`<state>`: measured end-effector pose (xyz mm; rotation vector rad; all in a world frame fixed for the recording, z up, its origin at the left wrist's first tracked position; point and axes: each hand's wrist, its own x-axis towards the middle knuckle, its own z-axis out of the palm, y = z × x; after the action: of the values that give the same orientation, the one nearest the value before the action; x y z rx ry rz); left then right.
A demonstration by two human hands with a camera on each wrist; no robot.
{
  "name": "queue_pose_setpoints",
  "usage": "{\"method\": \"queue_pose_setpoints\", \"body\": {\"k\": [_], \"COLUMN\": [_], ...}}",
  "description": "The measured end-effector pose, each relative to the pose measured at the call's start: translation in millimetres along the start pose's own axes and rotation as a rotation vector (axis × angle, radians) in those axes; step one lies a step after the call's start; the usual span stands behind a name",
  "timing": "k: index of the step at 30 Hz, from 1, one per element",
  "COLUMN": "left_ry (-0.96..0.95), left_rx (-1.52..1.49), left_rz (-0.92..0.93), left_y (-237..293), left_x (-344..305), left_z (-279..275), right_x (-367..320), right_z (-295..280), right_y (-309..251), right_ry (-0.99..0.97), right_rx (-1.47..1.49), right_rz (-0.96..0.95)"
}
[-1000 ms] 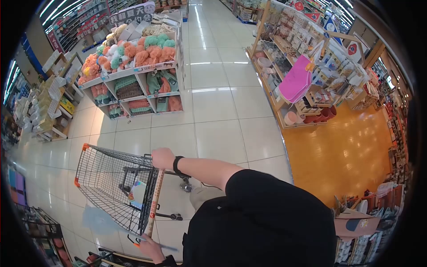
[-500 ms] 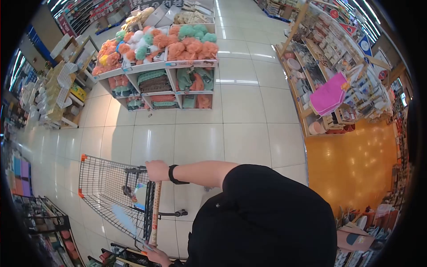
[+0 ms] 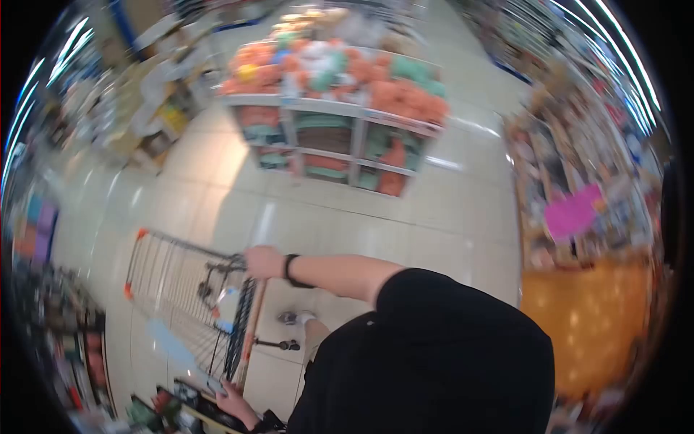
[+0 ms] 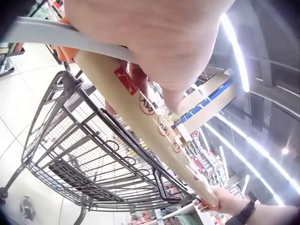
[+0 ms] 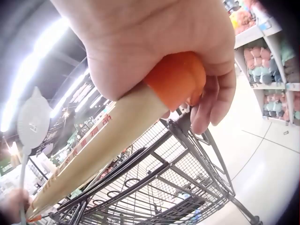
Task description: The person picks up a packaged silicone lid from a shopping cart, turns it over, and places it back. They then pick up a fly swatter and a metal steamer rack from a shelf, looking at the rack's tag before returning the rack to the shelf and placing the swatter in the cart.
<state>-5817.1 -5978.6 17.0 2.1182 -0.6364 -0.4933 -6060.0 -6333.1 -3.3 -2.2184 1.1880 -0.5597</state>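
Note:
My right hand [image 3: 264, 262] grips one end of the shopping cart's push handle [image 4: 152, 129], beside its orange end cap [image 5: 176, 79]. At the other end, my left hand [image 3: 235, 403] curls its fingers round the same bar. Under the left palm it also holds the grey handle of a pale, paddle-shaped thing [image 5: 33, 124], whose kind I cannot tell. In the head view its light blue head [image 3: 170, 343] overlaps the basket's side. The wire shopping cart [image 3: 163, 267] has orange corners, and a blue and white item [image 3: 228, 311] is inside.
A white display shelf [image 3: 325, 108] with coral, green and white puffs and folded cloths stands ahead. To the right are a goods rack with a pink sheet [image 3: 573, 212] and a patch of orange floor [image 3: 585, 318]. Dark shelving [image 3: 94, 362] lies close at the left.
The head view has turned, so the display shelf and rack sit farther right, now blurred. Both hands stay on the cart handle. The pale paddle has tilted differently over the basket's side.

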Motion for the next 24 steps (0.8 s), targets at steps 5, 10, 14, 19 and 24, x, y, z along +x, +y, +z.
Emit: {"method": "queue_pose_setpoints", "body": {"k": [5, 10, 14, 19, 24], "left_ry": [0.129, 0.079, 0.025, -0.054, 0.067], "left_rx": [-0.061, -0.234, -0.575, -0.210, -0.480], "left_rz": [0.110, 0.044, 0.064, 0.149, 0.090], "left_y": [25, 41, 46, 82, 112], "left_x": [26, 80, 117, 152, 164], "left_z": [-19, -19, -16, -28, -46], "right_x": [51, 104, 151, 201, 254], "right_z": [-12, -4, 25, 43, 58], "right_y": [-32, -34, -7, -19, -26], "right_ry": [-0.275, -0.259, -0.212, -0.164, -0.185], "right_rx": [-0.232, -0.070, -0.073, -0.115, -0.091], "right_rz": [0.003, 0.065, 0.062, 0.033, 0.024]}}
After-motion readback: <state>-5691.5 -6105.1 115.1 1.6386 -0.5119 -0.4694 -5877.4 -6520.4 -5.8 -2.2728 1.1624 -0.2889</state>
